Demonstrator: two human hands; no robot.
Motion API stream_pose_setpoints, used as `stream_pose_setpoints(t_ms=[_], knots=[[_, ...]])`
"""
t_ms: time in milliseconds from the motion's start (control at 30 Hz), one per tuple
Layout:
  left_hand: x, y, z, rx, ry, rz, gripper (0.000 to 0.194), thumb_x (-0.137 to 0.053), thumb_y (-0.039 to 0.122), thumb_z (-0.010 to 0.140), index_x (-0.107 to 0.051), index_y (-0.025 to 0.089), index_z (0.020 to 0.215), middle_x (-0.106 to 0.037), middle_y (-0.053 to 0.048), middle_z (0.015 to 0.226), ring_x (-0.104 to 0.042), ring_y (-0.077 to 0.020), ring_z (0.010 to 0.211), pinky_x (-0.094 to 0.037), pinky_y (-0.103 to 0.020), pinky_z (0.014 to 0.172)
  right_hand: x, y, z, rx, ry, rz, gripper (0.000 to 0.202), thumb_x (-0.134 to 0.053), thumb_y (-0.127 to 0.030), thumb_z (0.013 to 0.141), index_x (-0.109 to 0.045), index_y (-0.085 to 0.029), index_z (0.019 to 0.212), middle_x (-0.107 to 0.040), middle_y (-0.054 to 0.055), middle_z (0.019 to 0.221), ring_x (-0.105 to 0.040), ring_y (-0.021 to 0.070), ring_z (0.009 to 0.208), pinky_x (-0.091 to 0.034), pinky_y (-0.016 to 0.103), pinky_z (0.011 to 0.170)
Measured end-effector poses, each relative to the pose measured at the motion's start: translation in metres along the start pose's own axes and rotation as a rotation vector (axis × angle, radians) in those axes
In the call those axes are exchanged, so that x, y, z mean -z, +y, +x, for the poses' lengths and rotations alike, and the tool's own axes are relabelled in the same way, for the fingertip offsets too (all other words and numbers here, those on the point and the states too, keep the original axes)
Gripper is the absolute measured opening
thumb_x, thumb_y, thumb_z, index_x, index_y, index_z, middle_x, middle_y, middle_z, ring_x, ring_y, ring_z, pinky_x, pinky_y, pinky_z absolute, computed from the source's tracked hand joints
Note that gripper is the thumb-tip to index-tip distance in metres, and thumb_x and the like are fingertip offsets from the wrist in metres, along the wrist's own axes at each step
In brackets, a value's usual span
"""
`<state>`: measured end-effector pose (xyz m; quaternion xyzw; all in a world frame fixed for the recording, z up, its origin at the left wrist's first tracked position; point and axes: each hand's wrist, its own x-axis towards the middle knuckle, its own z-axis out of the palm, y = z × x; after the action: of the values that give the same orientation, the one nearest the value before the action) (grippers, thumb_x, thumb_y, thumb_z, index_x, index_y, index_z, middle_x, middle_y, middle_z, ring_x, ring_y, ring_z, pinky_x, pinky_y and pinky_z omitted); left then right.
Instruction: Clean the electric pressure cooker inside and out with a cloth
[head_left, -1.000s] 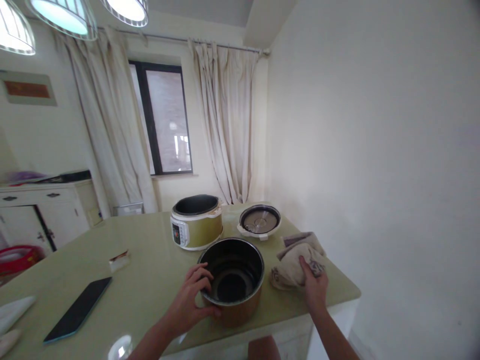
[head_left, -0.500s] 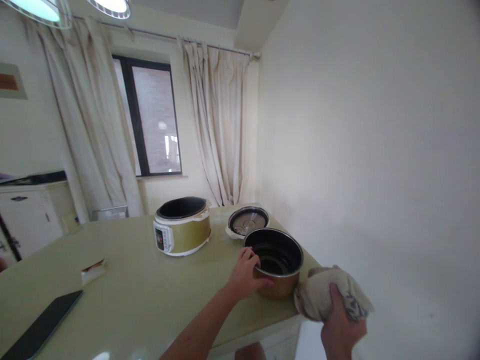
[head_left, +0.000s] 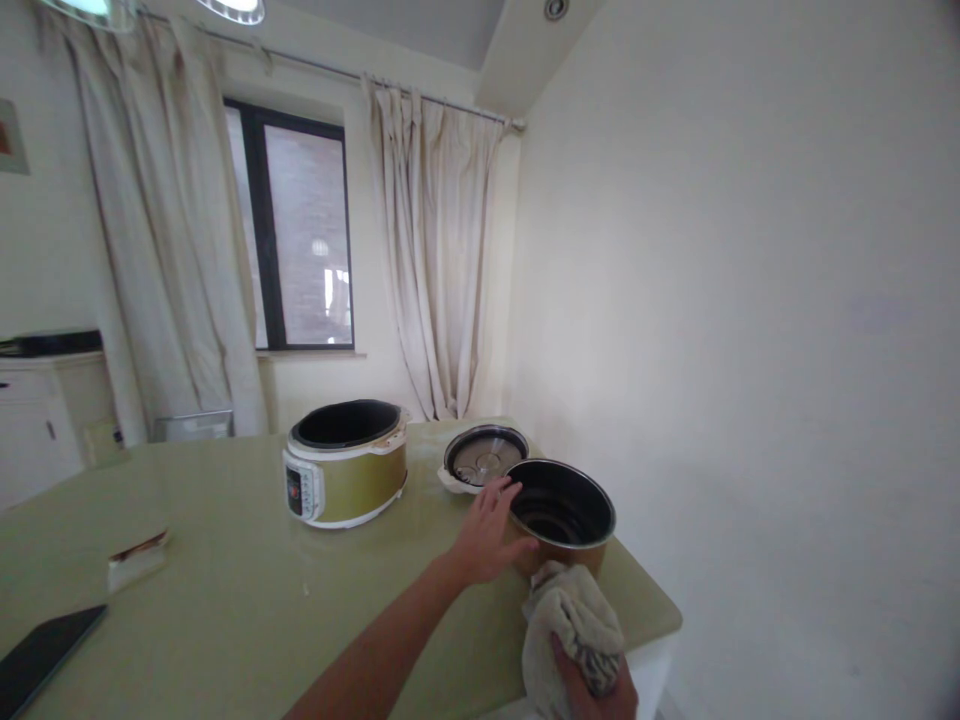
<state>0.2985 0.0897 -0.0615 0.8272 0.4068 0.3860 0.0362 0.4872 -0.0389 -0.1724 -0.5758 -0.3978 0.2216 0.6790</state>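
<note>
A round pot with a dark inside and a brownish outer wall stands upright near the table's right edge. My left hand lies against its left side, fingers stretched out with the tips at the rim and the thumb apart along the outer wall. My right hand is closed around a bunched, light-coloured cloth. That cloth is at the near side of the pot and covers part of its lower wall; whether it presses there I cannot tell.
A green-and-white electric cooker stands open to the left. Behind the pot lies a round lid, inner side up. A dark flat device and a small whitish object lie on the pale green table. A wall rises on the right.
My right hand has brought the cloth leftward and down, from the pot's right side to its near side. My left hand's fingers have straightened at the rim. The camera view has shifted slightly.
</note>
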Motion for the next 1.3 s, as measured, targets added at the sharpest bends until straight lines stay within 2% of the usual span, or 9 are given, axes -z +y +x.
stream_pose_setpoints(t_ms=[100, 200, 300, 367, 467, 567, 900, 1167, 1300], knots=[[0.075, -0.036, -0.001, 0.146, 0.206, 0.335, 0.063, -0.060, 0.045, 0.097, -0.044, 0.022, 0.153, -0.048, -0.018, 0.156, -0.038, -0.0355, 0.150, -0.021, -0.061, 0.128, -0.006, -0.007, 0.001, -0.026, -0.014, 0.011, 0.076, -0.081, -0.078, 0.060, -0.076, -0.017, 0.105, -0.081, 0.014, 0.105, -0.075, 0.0386, 0.105, -0.064, 0.043, 0.090], [0.155, -0.084, -0.010, 0.391, 0.264, 0.669, 0.068, -0.064, 0.043, 0.092, -0.046, 0.016, 0.152, -0.046, -0.022, 0.159, -0.034, -0.0400, 0.152, -0.014, -0.061, 0.128, -0.010, -0.009, 0.005, -0.019, -0.052, 0.002, 0.073, -0.080, -0.076, 0.063, -0.077, -0.017, 0.106, -0.081, 0.013, 0.105, -0.074, 0.0384, 0.108, -0.062, 0.044, 0.095], [0.213, -0.123, -0.025, 0.614, 0.053, 0.779, 0.060, -0.064, 0.049, 0.088, -0.059, 0.016, 0.138, -0.063, -0.023, 0.140, -0.048, -0.0427, 0.141, -0.018, -0.067, 0.122, -0.013, -0.007, 0.010, -0.015, -0.081, 0.002, 0.068, -0.081, -0.071, 0.065, -0.077, -0.017, 0.107, -0.081, 0.014, 0.104, -0.075, 0.0385, 0.106, -0.061, 0.046, 0.095], [0.233, -0.137, -0.032, 0.625, -0.084, 0.779, 0.048, -0.062, 0.046, 0.089, -0.065, 0.019, 0.128, -0.070, -0.018, 0.127, -0.059, -0.0387, 0.129, -0.027, -0.060, 0.119, -0.013, -0.006, 0.013, -0.020, -0.108, -0.002, 0.067, -0.083, -0.068, 0.064, -0.077, -0.017, 0.106, -0.081, 0.014, 0.104, -0.075, 0.0387, 0.105, -0.062, 0.046, 0.092], [0.240, -0.141, -0.034, 0.601, -0.118, 0.731, 0.040, -0.060, 0.045, 0.088, -0.068, 0.022, 0.119, -0.073, -0.014, 0.121, -0.064, -0.0352, 0.120, -0.039, -0.049, 0.110, -0.013, -0.004, 0.019, -0.032, -0.138, -0.018, 0.066, -0.083, -0.066, 0.062, -0.077, -0.016, 0.103, -0.080, 0.016, 0.104, -0.075, 0.0392, 0.104, -0.063, 0.046, 0.089], [0.234, -0.130, -0.037, 0.605, -0.052, 0.686, 0.036, -0.058, 0.044, 0.088, -0.067, 0.023, 0.116, -0.073, -0.012, 0.123, -0.062, -0.0345, 0.122, -0.038, -0.050, 0.108, -0.014, -0.003, 0.021, -0.023, -0.128, -0.031, 0.066, -0.083, -0.067, 0.061, -0.077, -0.017, 0.103, -0.081, 0.016, 0.105, -0.076, 0.0392, 0.103, -0.064, 0.046, 0.086], [0.231, -0.069, -0.092, 0.409, 0.020, 0.527, 0.025, -0.071, 0.037, 0.083, -0.067, 0.024, 0.104, -0.075, -0.006, 0.105, -0.065, -0.0317, 0.108, -0.038, -0.048, 0.101, -0.015, -0.003, 0.021, 0.006, -0.103, -0.063, 0.069, -0.082, -0.071, 0.061, -0.076, -0.017, 0.104, -0.081, 0.016, 0.105, -0.075, 0.0396, 0.104, -0.063, 0.048, 0.089], [0.208, -0.015, -0.109, 0.226, 0.022, 0.356, 0.026, -0.077, 0.035, 0.082, -0.065, 0.026, 0.103, -0.072, -0.003, 0.103, -0.063, -0.0288, 0.104, -0.036, -0.049, 0.104, -0.012, -0.009, 0.025, -0.056, -0.130, -0.117, 0.075, -0.079, -0.073, 0.060, -0.074, -0.015, 0.108, -0.079, 0.017, 0.111, -0.071, 0.0412, 0.114, -0.058, 0.050, 0.097], [0.209, -0.006, -0.110, 0.126, -0.078, 0.284, 0.028, -0.078, 0.039, 0.085, -0.065, 0.025, 0.105, -0.071, -0.002, 0.104, -0.062, -0.0268, 0.107, -0.034, -0.049, 0.110, -0.011, -0.019, 0.023, -0.046, -0.112, -0.143, 0.076, -0.076, -0.075, 0.062, -0.074, -0.015, 0.109, -0.079, 0.017, 0.110, -0.072, 0.0408, 0.111, -0.058, 0.051, 0.095]])
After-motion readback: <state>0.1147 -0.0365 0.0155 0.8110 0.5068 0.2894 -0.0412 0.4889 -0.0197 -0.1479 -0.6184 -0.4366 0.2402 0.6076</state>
